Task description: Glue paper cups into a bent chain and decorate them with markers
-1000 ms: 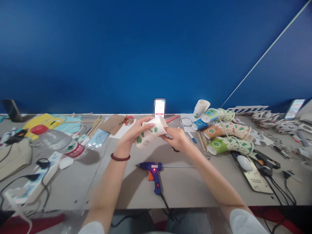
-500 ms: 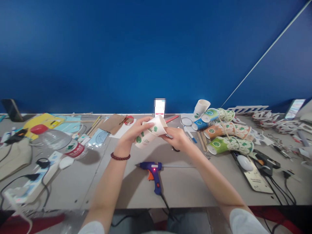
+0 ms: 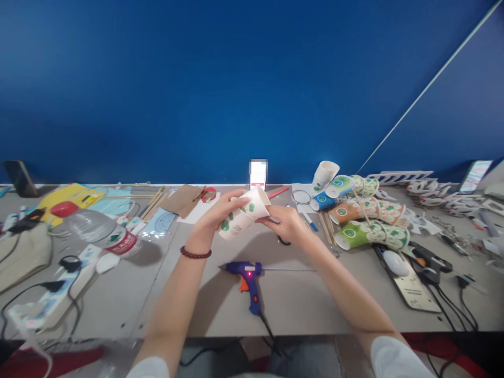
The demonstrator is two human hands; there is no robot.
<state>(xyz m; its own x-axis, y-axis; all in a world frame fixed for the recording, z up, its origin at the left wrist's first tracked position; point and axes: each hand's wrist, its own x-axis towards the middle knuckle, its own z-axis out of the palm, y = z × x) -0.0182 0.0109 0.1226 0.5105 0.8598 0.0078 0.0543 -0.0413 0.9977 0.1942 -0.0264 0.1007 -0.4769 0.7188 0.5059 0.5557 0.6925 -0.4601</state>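
Paper cups (image 3: 235,224), one against the other, slant between your hands, beyond the glue gun (image 3: 254,294) on the worktop (image 3: 291,315). Your left hand (image 3: 218,210) clasps their upper side; your right hand (image 3: 286,224) pinches the open rim, tilted up and rightward. A lit phone (image 3: 258,171) stands behind.

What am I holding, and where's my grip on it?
Two white paper cups, end to end: your left hand grips their sides near where they meet, and your right hand the right cup's open rim.
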